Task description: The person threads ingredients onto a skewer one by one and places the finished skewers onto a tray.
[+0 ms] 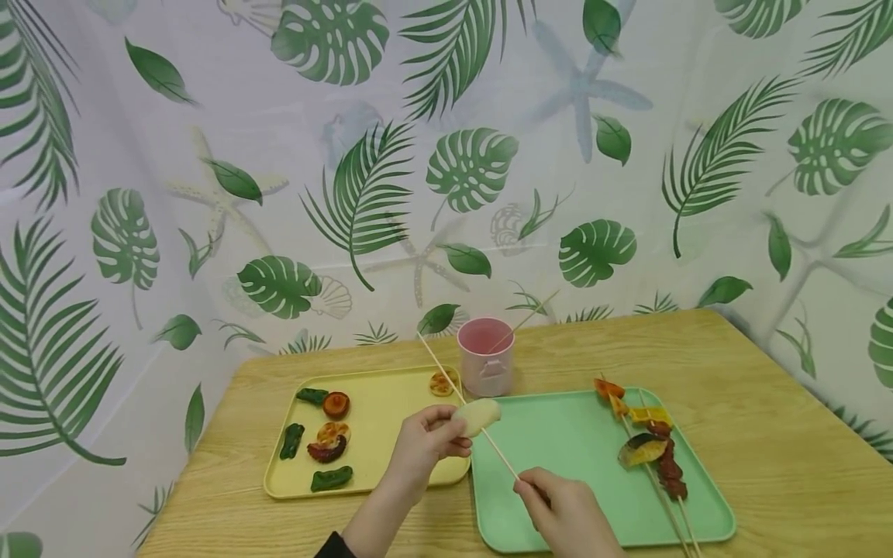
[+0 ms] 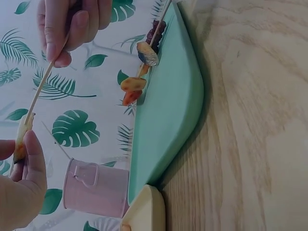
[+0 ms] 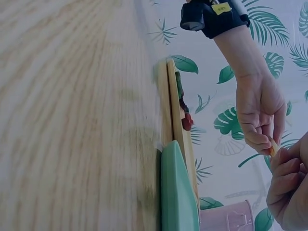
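In the head view, my left hand (image 1: pixel 427 446) pinches a pale, oval play-food slice (image 1: pixel 480 417) between thumb and fingers. A thin wooden skewer (image 1: pixel 501 452) runs through the slice, its far end sticking out up and to the left. My right hand (image 1: pixel 568 508) grips the skewer's lower part, above the near edge of the green tray (image 1: pixel 530 535). The left wrist view shows a browned patch on the slice (image 2: pixel 21 137). On the green tray's right side lie two loaded skewers, one with a dark eggplant-like slice (image 1: pixel 642 449), the other with dark red meat-like pieces (image 1: pixel 670 469).
Left of the green tray is a yellow tray (image 1: pixel 377 465) with green pepper-like pieces (image 1: pixel 332 478), round slices (image 1: pixel 336 404) and a curled reddish tentacle-like piece (image 1: pixel 326 449). A pink bucket (image 1: pixel 484 377) holding thin sticks stands behind the trays. A leaf-patterned curtain (image 1: pixel 488 256) borders the wooden table (image 1: pixel 781 434).
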### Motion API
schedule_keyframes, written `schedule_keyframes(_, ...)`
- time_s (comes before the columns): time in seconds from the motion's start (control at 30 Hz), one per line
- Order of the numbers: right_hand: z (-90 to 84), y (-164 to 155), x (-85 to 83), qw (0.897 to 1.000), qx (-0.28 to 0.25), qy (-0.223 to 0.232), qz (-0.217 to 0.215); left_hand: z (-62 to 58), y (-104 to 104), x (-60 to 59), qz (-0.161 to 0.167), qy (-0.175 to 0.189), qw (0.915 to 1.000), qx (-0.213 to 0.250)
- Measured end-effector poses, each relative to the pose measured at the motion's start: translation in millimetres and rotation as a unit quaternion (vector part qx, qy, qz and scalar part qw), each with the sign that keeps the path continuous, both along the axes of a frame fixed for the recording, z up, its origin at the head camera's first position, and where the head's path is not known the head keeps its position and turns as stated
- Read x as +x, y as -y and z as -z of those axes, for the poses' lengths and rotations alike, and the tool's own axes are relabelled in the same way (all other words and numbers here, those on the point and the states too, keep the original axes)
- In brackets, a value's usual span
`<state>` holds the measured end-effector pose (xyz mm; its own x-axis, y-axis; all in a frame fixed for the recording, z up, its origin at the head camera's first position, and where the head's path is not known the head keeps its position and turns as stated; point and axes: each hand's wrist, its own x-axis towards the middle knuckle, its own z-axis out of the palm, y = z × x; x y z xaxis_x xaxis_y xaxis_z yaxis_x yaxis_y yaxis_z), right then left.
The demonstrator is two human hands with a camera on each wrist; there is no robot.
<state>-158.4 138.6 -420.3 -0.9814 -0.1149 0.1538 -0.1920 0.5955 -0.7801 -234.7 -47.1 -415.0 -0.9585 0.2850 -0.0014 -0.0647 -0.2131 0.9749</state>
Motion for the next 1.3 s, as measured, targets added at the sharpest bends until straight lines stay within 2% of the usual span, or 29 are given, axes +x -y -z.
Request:
schedule_keyframes(0.07, -0.2, 0.5, -2.1, 1.0, -0.01, 0.018, -0.004, 1.1, -0.7, 0.4, 0.002, -0.002, 1.0, 0.001)
schedule_keyframes(0.4, -4.2, 6.5, -18.5, 0.998, -0.023, 0.041, -0.048, 4.5, -1.1, -1.7, -0.007, 0.006, 1.0, 0.002)
schedule_keyframes(0.5, -3.6, 9.9, -26.9, 0.995, -0.071, 0.053, -0.056, 8.8, 0.3, -5.0, -0.009, 0.001, 0.9999, -0.008)
schedule_keyframes(0.57, -1.2, 10.1, -30.5, 0.985, -0.133, 0.088, -0.058, 13.4, 4.4, -7.0, -0.011, -0.005, 0.9996, -0.027)
schedule_keyframes(0.67, 3.8, 5.7, -32.7, 0.963, -0.218, 0.148, -0.051, 19.8, 17.7, -9.2, -0.02, -0.009, 0.9978, -0.063)
schedule_keyframes(0.73, 6.5, 0.4, -33.3, 0.953, -0.245, 0.174, -0.043, 22.6, 31.6, -10.4, -0.034, -0.012, 0.9955, -0.088)
schedule_keyframes(0.77, 7.7, -2.8, -33.2, 0.952, -0.247, 0.178, -0.041, 23.6, 40.1, -10.9, -0.043, -0.016, 0.9934, -0.105)
schedule_keyframes(0.83, 9.5, -9.5, -32.7, 0.951, -0.247, 0.181, -0.04, 25.0, 58.8, -11.8, -0.066, -0.041, 0.9826, -0.169)
schedule_keyframes(0.87, 10.6, -12.9, -31.9, 0.952, -0.245, 0.181, -0.041, 25.9, 68.8, -12.2, -0.076, -0.063, 0.9703, -0.221)
schedule_keyframes(0.9, 11.3, -16.0, -31.3, 0.951, -0.244, 0.183, -0.04, 26.9, 78.9, -13.2, -0.087, -0.092, 0.9521, -0.278)
schedule_keyframes(0.93, 11.8, -18.8, -30.4, 0.952, -0.241, 0.185, -0.039, 27.5, 89.4, -14.1, -0.096, -0.121, 0.9266, -0.343)
schedule_keyframes(0.97, 12.3, -21.4, -29.4, 0.952, -0.239, 0.186, -0.039, 28.3, 99.4, -15.5, -0.108, -0.149, 0.8961, -0.404)
schedule_keyframes(1.03, 13.1, -25.4, -27.8, 0.953, -0.234, 0.19, -0.034, 30.5, 119.1, -19.4, -0.13, -0.189, 0.829, -0.51)
schedule_keyframes(1.07, 13.6, -26.8, -27.2, 0.953, -0.231, 0.192, -0.031, 32.2, 128.7, -21.4, -0.137, -0.199, 0.8026, -0.545)
schedule_keyframes(1.1, 14.0, -27.7, -26.8, 0.953, -0.229, 0.195, -0.028, 33.7, 137.6, -23.1, -0.141, -0.201, 0.7825, -0.572)
schedule_keyframes(1.13, 14.7, -28.6, -26.3, 0.954, -0.227, 0.193, -0.027, 35.1, 145.9, -24.2, -0.139, -0.197, 0.7674, -0.594)
schedule_keyframes(1.2, 16.1, -29.6, -25.6, 0.954, -0.227, 0.195, -0.025, 38.9, 159.4, -25.4, -0.128, -0.191, 0.7444, -0.627)
schedule_keyframes(1.3, 18.1, -30.1, -24.3, 0.954, -0.226, 0.196, -0.028, 44.3, 171.5, -25.3, -0.102, -0.212, 0.7171, -0.656)
